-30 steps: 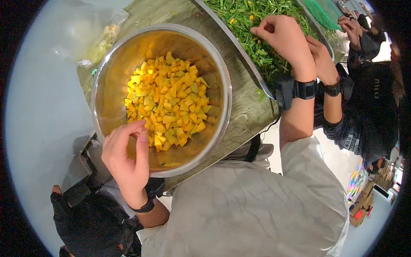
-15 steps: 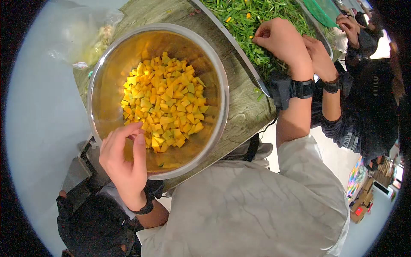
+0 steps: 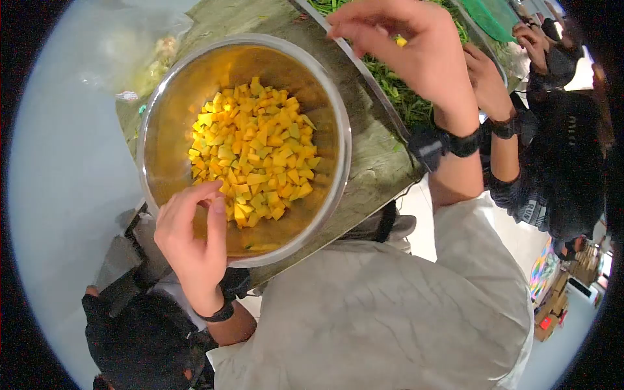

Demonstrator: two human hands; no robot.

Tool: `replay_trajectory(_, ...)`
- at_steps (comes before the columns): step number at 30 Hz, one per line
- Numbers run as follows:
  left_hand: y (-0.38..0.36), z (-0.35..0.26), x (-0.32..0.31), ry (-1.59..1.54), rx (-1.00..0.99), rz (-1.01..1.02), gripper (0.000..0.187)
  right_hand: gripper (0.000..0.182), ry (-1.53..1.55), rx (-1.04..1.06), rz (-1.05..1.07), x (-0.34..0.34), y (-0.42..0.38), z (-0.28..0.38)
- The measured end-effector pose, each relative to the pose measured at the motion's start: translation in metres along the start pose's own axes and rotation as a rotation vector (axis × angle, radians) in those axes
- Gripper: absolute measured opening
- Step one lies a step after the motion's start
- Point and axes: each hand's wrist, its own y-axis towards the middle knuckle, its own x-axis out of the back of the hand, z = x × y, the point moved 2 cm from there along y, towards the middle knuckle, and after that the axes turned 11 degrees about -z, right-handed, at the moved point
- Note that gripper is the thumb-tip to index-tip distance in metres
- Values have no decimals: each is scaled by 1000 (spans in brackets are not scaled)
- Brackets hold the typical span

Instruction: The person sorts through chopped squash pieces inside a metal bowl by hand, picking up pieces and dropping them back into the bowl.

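Observation:
A steel bowl (image 3: 343, 140) holds many small orange-yellow cubes (image 3: 253, 153), some with green edges. My left hand (image 3: 195, 240) is over the bowl's near left rim, thumb and forefinger drawn together beside the cubes; anything between them is too small to make out. My right hand (image 3: 406, 55) is raised over the near edge of a metal tray (image 3: 383, 97) of chopped greens (image 3: 406, 104). Its fingers are bent and held together, and what they hold is unclear. A yellow bit (image 3: 400, 41) shows in the gap beneath its fingers.
Another person's hand (image 3: 487, 84) is at the tray's right side, close to my right wrist. Farther off, another hand (image 3: 532, 47) is by a green container (image 3: 487, 16). A clear plastic bag (image 3: 153, 65) is left of the bowl. The wooden tabletop (image 3: 370, 166) lies beneath.
My right hand has lifted off the greens and moved left toward the bowl. My left hand keeps its pinched shape, shifting only slightly in view along with the bowl.

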Motion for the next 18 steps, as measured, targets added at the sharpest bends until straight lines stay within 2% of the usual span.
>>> replay_trajectory(1, -1, -1, -1, -12, 9, 3, 16, 20, -224, -197, -65, 4, 7, 8)
replay_trajectory(4, 0, 0, 1, -25, 23, 8, 16, 26, -680, 20, -38, 24, -6, -80)
replay_trajectory(7, 1, 0, -1, -31, 22, 8, 16, 25, -880, -119, -11, 35, -19, -102)
replay_trajectory(10, 1, -1, 1, -27, 35, 37, 15, 24, -999, -240, 78, 35, -24, -111)
replay_trajectory(13, 2, -4, 3, -7, 69, 81, 17, 20, -917, -258, 151, 35, -23, -114)
replay_trajectory(18, 2, -3, 4, -8, 61, 81, 18, 17, -752, -195, 141, 30, -22, -105)
